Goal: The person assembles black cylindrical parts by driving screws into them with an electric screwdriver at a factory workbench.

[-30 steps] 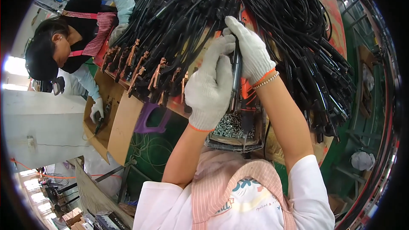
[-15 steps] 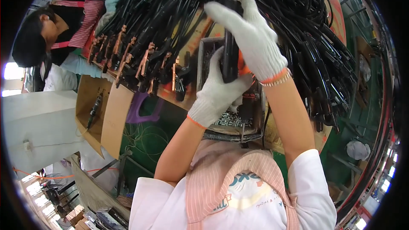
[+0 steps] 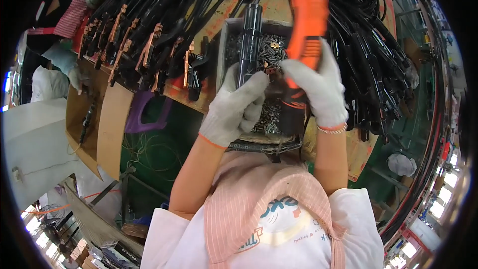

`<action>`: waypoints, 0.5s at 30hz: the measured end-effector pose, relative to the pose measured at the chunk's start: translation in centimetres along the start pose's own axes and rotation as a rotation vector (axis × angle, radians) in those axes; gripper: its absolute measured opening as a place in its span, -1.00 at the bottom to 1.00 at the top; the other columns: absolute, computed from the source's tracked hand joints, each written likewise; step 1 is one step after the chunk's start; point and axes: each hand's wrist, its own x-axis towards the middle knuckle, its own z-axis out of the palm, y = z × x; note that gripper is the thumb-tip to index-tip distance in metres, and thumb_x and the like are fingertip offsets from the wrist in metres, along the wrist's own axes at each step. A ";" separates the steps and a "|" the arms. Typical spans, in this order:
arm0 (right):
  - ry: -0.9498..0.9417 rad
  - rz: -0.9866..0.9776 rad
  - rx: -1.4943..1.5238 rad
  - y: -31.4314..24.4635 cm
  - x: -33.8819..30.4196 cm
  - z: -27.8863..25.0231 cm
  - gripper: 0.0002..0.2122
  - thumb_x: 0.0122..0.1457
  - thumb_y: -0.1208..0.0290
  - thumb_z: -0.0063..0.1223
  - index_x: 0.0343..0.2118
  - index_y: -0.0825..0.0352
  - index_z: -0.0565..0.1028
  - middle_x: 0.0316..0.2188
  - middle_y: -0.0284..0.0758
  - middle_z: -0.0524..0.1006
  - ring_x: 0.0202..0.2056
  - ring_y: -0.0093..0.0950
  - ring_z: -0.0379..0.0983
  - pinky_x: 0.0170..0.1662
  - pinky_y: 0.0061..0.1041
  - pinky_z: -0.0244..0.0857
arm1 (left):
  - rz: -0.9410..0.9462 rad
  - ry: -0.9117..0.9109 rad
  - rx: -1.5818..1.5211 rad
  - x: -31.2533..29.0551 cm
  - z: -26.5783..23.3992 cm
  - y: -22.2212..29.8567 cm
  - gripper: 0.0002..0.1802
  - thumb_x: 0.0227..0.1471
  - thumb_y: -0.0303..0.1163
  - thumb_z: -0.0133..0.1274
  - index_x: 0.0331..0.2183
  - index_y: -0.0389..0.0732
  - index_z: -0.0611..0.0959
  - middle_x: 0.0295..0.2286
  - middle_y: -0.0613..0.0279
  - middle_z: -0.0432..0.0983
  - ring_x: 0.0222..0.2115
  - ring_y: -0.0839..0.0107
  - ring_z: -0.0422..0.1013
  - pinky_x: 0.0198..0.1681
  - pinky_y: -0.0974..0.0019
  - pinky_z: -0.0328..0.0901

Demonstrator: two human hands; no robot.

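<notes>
The black tubular handle (image 3: 250,42) is gripped by the gloved left hand (image 3: 235,107) at the upper centre of the frame. The orange power tool (image 3: 307,25) (its outline blurred) is grasped by the gloved right hand (image 3: 324,89), upper right of centre. Metal fasteners (image 3: 270,117) are contained in the box (image 3: 266,139) below.

Red-stained wooden bench (image 3: 219,14): black cables (image 3: 162,12), parts box (image 3: 222,52).

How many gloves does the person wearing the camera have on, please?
2: one on the left hand, holding a black tube; one on the right hand, holding an orange tool.
</notes>
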 end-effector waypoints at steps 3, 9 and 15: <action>0.035 -0.079 0.510 -2.2 -2.5 -3.7 -0.53 0.08 0.39 0.16 0.06 0.39 0.34 -0.36 -0.31 0.53 -0.47 -0.56 0.47 -0.36 -0.61 0.35 | 0.008 0.019 0.047 -0.7 0.8 0.3 -0.76 0.19 -0.24 0.08 -0.19 -0.06 0.39 -0.63 0.41 0.28 -0.79 0.67 0.08 -0.81 0.56 -0.07; 0.195 -0.646 1.535 -7.6 -4.2 -5.9 -0.54 -0.05 0.48 0.23 -0.05 0.33 0.35 -0.45 -0.42 0.41 -0.41 -0.51 0.41 -0.22 -0.54 0.35 | -0.116 -0.134 -0.325 0.0 -0.5 0.0 -0.69 0.20 -0.22 0.08 -0.08 -0.08 0.44 -0.63 0.41 0.30 -0.80 0.67 0.08 -0.81 0.55 -0.08; -0.099 -0.702 1.191 -5.6 -6.1 -7.5 -0.58 -0.07 0.64 0.21 -0.10 0.19 0.41 -0.57 -0.62 0.47 -0.56 -0.71 0.39 -0.41 -0.75 0.38 | -0.024 0.007 0.078 0.5 1.4 0.1 -0.74 0.12 -0.48 0.11 -0.18 -0.12 0.40 -0.63 0.44 0.31 -0.80 0.72 0.09 -0.83 0.55 -0.04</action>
